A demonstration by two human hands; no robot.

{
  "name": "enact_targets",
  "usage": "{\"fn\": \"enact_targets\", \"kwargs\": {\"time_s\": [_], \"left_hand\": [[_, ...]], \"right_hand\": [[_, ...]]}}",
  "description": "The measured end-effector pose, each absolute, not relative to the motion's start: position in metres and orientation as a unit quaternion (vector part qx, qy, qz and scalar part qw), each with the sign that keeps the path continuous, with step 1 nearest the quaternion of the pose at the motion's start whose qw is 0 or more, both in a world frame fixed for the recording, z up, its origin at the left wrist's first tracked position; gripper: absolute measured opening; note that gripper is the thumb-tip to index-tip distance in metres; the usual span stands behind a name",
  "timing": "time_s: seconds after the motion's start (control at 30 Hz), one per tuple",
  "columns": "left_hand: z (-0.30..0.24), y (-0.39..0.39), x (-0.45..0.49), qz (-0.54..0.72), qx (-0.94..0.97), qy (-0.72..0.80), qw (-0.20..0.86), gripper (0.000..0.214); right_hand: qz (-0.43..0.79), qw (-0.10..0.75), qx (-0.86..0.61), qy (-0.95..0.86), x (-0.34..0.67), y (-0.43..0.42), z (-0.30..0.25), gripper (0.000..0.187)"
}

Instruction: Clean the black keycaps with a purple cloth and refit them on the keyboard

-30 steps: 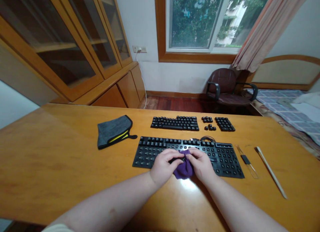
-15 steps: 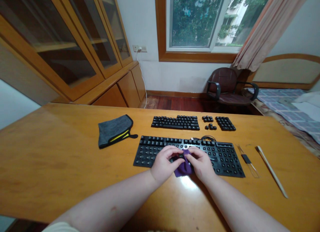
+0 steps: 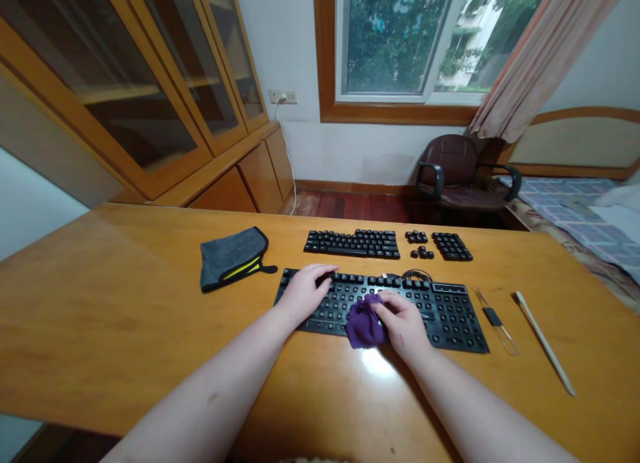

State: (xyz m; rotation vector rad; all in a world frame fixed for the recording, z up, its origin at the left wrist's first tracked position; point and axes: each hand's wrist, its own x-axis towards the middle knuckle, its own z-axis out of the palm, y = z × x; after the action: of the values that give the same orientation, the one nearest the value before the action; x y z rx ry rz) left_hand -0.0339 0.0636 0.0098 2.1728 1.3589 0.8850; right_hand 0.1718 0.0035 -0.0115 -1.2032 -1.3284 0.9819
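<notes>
A black keyboard base [image 3: 450,313] with its caps off lies in front of me on the wooden table [image 3: 125,316]. My right hand [image 3: 405,323] is closed on a purple cloth [image 3: 363,323], pressed against the base's front middle. My left hand [image 3: 303,291] lies flat and open on the base's left part, fingers reaching its far edge. Behind the base, the removed black keycaps [image 3: 353,243] are laid out in rows, with a numpad group [image 3: 451,246] to their right.
A folded grey cloth with yellow trim [image 3: 231,263] lies at the left. Right of the keyboard are a clear keycap puller [image 3: 493,316] and a pale thin stick [image 3: 543,340]. A dark armchair [image 3: 453,176] stands beyond the table under the window; wooden cabinets line the left wall.
My left hand let go of the purple cloth and moved left onto the keyboard base, fingers spread flat. My right hand stayed on the cloth.
</notes>
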Motion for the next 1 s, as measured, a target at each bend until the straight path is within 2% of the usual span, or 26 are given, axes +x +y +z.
{"fn": "enact_targets", "kwargs": {"time_s": [0.47, 0.8, 1.0], "left_hand": [[0.002, 0.061, -0.029, 0.310, 0.832, 0.418, 0.191, 0.016], [-0.005, 0.065, -0.031, 0.297, 0.845, 0.409, 0.178, 0.024], [-0.005, 0.066, -0.033, 0.263, 0.870, 0.398, 0.125, 0.022]], "right_hand": [[0.406, 0.512, -0.505, -0.564, 0.173, 0.005, -0.016, 0.011], [0.403, 0.512, -0.503, -0.568, 0.172, 0.004, -0.011, 0.012], [0.401, 0.511, -0.506, -0.567, 0.172, 0.004, -0.010, 0.013]]}}
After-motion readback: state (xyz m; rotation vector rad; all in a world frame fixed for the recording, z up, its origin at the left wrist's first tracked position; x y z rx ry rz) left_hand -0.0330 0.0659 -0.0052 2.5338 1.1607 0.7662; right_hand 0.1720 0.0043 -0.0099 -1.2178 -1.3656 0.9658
